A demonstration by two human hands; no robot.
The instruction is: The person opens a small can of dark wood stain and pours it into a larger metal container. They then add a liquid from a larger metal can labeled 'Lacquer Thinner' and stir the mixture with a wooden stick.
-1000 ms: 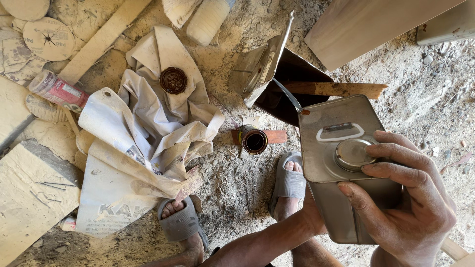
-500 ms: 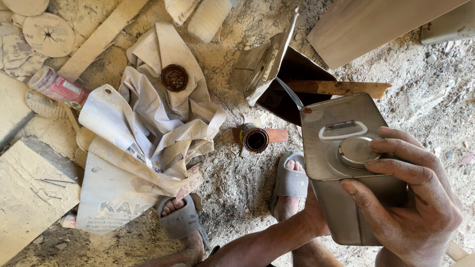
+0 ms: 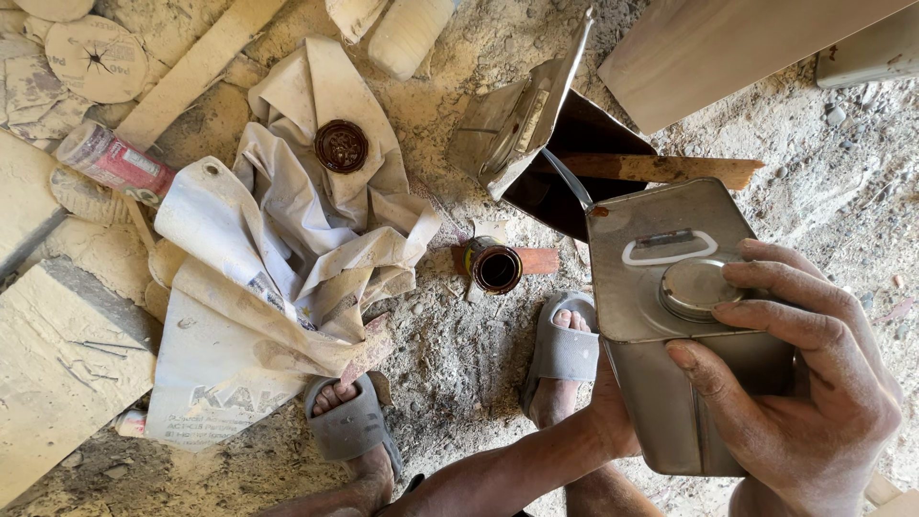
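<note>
Head view: at the lower right of the frame the right hand [image 3: 804, 383] lies over the top of a rectangular metal can [image 3: 670, 383], its grip closed on the can's round cap [image 3: 697, 287], with fingers curled around the cap's far side and the thumb pressing the near edge of the can top. Just above the cap sits the can's flat folded handle [image 3: 668, 249]. The left hand [image 3: 613, 407] comes up from the bottom centre and is mostly hidden behind the can; it rests against the can's left side, but whether its grip is wrapped around it cannot be told.

Below the can, on the sandy floor [image 3: 459, 354], are two feet in grey sandals [image 3: 565, 349]. At the centre lies a small open tin [image 3: 498, 269] on its side. To the left is a crumpled pale cloth sack [image 3: 278, 258] with a dark round lid [image 3: 341, 146] resting on it. Above the can stands an opened metal container [image 3: 536, 124], and a wooden stick [image 3: 661, 168] lies just beside it. A pink-labelled tube [image 3: 115, 161] lies at the upper left.
</note>
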